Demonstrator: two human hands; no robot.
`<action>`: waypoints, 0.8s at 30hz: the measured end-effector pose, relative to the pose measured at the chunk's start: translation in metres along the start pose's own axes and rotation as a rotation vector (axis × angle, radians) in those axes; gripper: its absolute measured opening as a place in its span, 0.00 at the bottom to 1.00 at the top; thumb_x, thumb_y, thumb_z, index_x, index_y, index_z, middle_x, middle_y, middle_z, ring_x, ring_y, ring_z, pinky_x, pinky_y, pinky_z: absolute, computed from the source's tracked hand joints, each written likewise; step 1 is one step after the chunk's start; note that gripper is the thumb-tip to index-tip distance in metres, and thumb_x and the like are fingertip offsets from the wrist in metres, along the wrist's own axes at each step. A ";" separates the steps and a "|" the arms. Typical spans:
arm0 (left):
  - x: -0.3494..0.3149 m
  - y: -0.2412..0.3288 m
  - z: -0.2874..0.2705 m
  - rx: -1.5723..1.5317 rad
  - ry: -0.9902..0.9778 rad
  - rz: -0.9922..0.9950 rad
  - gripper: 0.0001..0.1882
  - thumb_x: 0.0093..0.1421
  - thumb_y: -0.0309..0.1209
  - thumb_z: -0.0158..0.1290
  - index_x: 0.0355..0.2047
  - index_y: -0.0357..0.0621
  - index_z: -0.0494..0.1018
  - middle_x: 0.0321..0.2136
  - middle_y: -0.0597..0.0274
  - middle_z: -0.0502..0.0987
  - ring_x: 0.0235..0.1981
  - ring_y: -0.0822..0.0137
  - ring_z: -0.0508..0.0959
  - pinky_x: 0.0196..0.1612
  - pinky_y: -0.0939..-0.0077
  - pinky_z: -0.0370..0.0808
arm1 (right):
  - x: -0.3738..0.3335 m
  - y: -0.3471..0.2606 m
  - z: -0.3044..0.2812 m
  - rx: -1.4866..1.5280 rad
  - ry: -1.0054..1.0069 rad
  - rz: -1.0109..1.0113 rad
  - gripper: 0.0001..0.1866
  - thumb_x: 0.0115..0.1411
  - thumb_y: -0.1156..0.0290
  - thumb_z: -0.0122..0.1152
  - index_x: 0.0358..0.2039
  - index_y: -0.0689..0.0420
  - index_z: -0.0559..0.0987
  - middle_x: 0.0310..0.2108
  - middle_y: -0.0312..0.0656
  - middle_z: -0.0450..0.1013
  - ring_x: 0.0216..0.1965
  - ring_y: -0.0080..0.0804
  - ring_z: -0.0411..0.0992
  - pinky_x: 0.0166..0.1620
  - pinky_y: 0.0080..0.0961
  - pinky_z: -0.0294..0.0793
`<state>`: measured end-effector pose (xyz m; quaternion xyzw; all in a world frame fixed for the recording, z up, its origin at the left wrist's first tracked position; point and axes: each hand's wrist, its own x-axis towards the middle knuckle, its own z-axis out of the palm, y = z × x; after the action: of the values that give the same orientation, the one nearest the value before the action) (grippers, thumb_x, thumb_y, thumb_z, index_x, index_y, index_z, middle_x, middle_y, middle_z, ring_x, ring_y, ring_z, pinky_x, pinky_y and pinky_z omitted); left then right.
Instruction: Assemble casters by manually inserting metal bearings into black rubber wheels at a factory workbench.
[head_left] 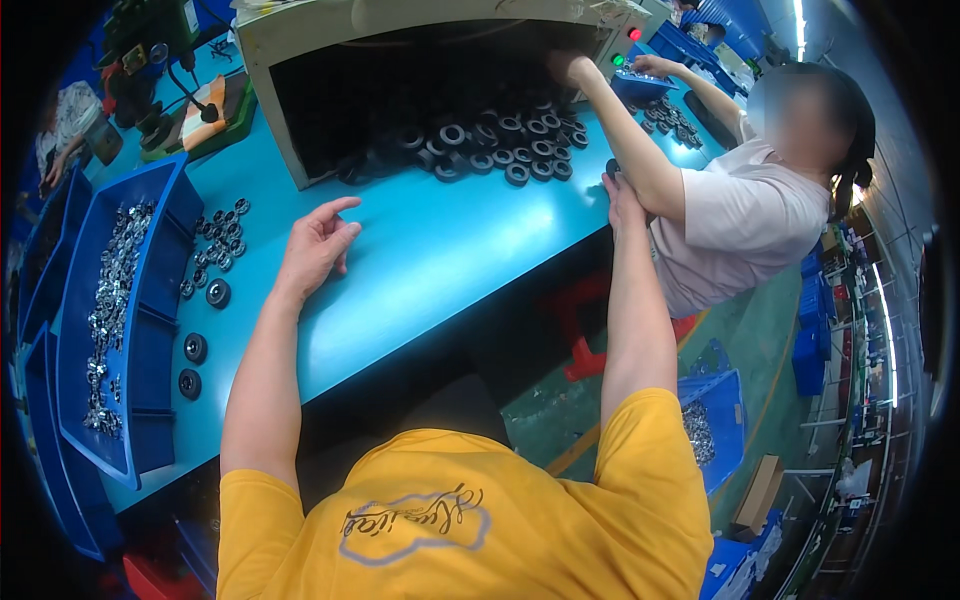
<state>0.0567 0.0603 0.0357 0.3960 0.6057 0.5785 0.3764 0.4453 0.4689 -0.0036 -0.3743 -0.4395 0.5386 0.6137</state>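
My left hand (318,248) hovers over the blue tabletop (420,290) with its index finger stretched out, the thumb apart and nothing in it. My right hand (626,203) is at the table's right edge, partly behind a co-worker's arm, its fingers around a small black ring (612,169). Many black rings (516,173) spill out of the dark opening of a pale metal box (277,110). Small metal parts (222,240) lie loose on the table to the left, with a few black wheels (218,292) with metal centres near them.
A blue bin (150,350) of shiny metal parts stands at the left. The co-worker (745,215) in a pale shirt reaches into the box from the right. Red and green lights (634,34) sit on the box. A red stool (585,360) and another blue bin (735,400) are on the floor.
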 end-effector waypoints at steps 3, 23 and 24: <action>-0.003 -0.002 -0.003 0.002 0.016 -0.005 0.21 0.66 0.27 0.59 0.59 0.40 0.75 0.26 0.72 0.72 0.21 0.81 0.70 0.22 0.83 0.73 | -0.006 0.002 -0.002 -0.015 -0.180 0.005 0.36 0.58 0.87 0.61 0.67 0.64 0.63 0.64 0.48 0.61 0.59 0.39 0.69 0.60 0.36 0.76; -0.006 0.000 -0.003 0.026 0.016 0.013 0.20 0.66 0.27 0.59 0.58 0.40 0.76 0.27 0.70 0.73 0.23 0.80 0.71 0.23 0.82 0.73 | -0.027 0.003 0.016 -0.332 -0.032 -0.185 0.32 0.58 0.74 0.74 0.62 0.67 0.73 0.49 0.46 0.78 0.39 0.28 0.80 0.44 0.22 0.81; -0.007 0.000 -0.003 0.033 0.019 0.012 0.20 0.66 0.27 0.59 0.58 0.40 0.76 0.27 0.70 0.73 0.23 0.80 0.71 0.23 0.82 0.73 | -0.028 0.004 0.016 -0.329 -0.031 -0.187 0.32 0.58 0.74 0.74 0.62 0.67 0.73 0.48 0.46 0.78 0.39 0.28 0.80 0.43 0.21 0.81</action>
<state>0.0566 0.0527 0.0362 0.4001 0.6163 0.5744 0.3607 0.4284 0.4419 -0.0058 -0.4187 -0.5640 0.4060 0.5846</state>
